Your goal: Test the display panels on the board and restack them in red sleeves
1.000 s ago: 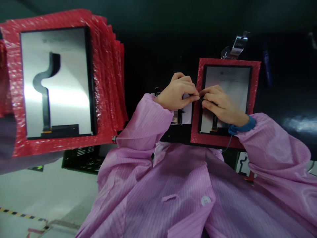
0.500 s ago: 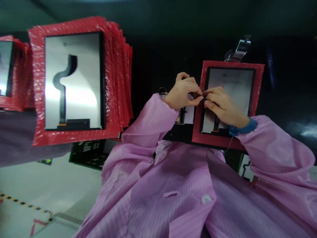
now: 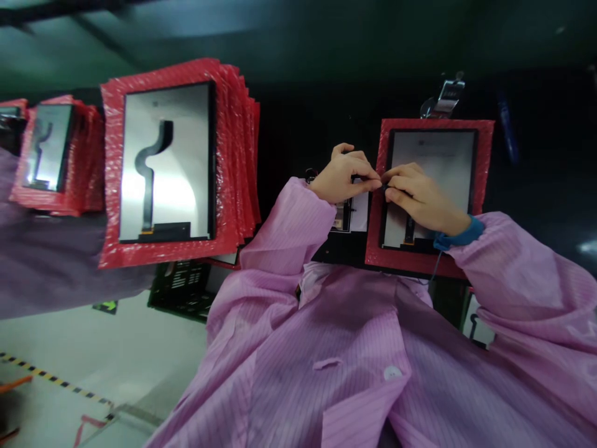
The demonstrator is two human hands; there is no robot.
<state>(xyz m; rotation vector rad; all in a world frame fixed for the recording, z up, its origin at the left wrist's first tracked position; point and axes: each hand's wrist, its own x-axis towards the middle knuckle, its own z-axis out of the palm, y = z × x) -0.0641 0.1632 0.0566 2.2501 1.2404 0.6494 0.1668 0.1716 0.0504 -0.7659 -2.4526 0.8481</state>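
Observation:
A silver display panel [image 3: 443, 162] lies on a red bubble-wrap sheet [image 3: 482, 180] on the dark bench before me. A black flex cable [image 3: 409, 229] runs up its back from the bottom edge. My left hand [image 3: 344, 176] and my right hand [image 3: 420, 199] meet at the panel's left edge, both in a pinch on the cable's small black end [image 3: 383, 185]. A blue wrist strap [image 3: 459, 236] sits on my right wrist. Pink striped sleeves cover both arms.
A stack of red-wrapped panels [image 3: 168, 168] stands at the left, a second stack [image 3: 51, 152] farther left. A small board with a label [image 3: 352, 214] lies under my left hand. A metal clip [image 3: 445, 93] rises behind the panel. A black tray [image 3: 180, 289] sits below the stack.
The view has swung left, so the stacks have slid right and a second stack has come into sight. My hands keep the same pinch at the panel's edge.

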